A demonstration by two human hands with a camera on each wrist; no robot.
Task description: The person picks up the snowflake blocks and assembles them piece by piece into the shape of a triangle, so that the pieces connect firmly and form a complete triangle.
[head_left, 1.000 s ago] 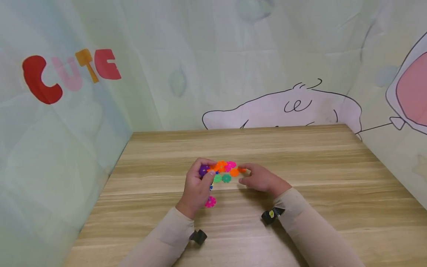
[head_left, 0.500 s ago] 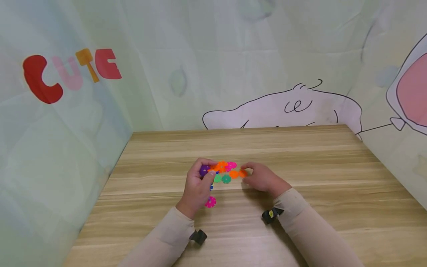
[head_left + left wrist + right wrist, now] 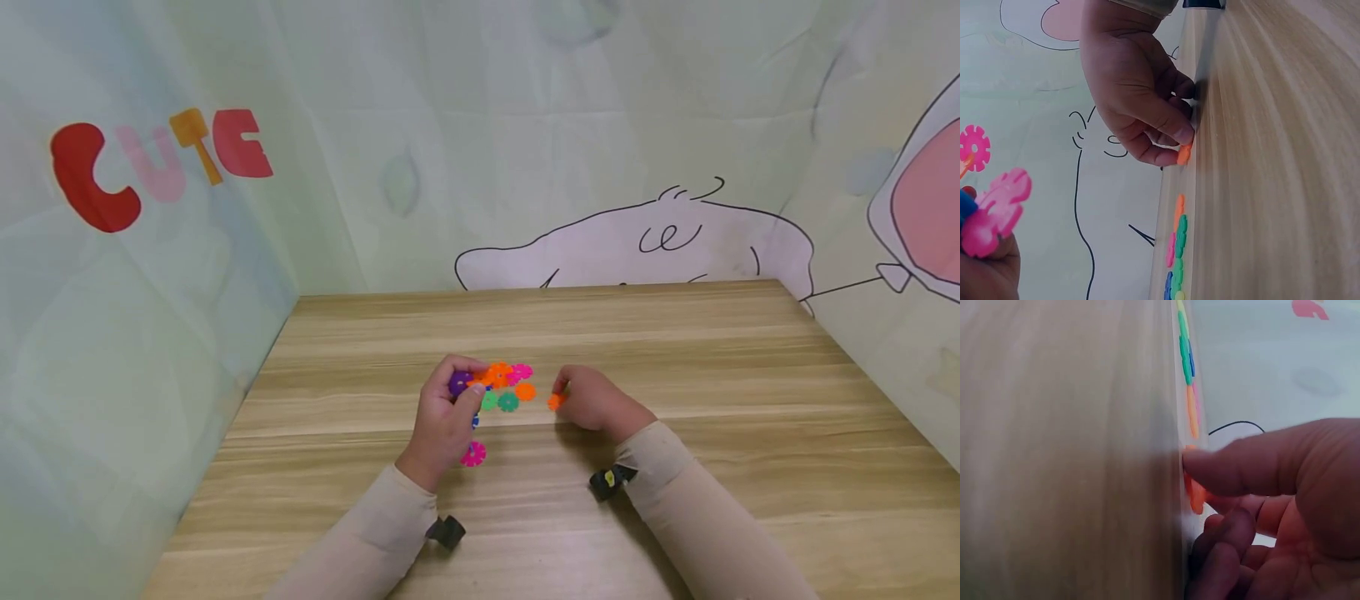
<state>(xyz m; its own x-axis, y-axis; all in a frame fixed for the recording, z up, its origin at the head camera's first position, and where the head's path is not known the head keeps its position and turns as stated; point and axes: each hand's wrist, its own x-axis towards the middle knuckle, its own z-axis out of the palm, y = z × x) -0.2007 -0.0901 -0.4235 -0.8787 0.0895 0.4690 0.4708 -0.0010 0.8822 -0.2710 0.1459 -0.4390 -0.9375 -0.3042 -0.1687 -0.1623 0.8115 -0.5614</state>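
My left hand (image 3: pixel 442 425) grips several joined notched plastic discs. Among them are a purple disc (image 3: pixel 460 383), an orange disc (image 3: pixel 498 374) and a pink disc (image 3: pixel 473 454) hanging lower. Part of this build is hidden behind the fingers; in the left wrist view its pink disc (image 3: pixel 997 215) shows up close. Thumb and fingers of my right hand (image 3: pixel 596 400) pinch a small orange disc (image 3: pixel 555 402) at the table surface, also seen as an orange disc (image 3: pixel 1195 497) in the right wrist view.
Between the hands, loose discs lie flat on the wooden table (image 3: pixel 660 325): an orange one (image 3: pixel 525 392), a dark green one (image 3: pixel 508 402) and a light green one (image 3: pixel 489 401). A pink disc (image 3: pixel 521 372) lies behind them. Printed cloth walls border the table.
My right fingers have closed on the orange disc, which has come away from the other orange disc, to the right and nearer. My left hand and its joined discs have stayed nearly still.
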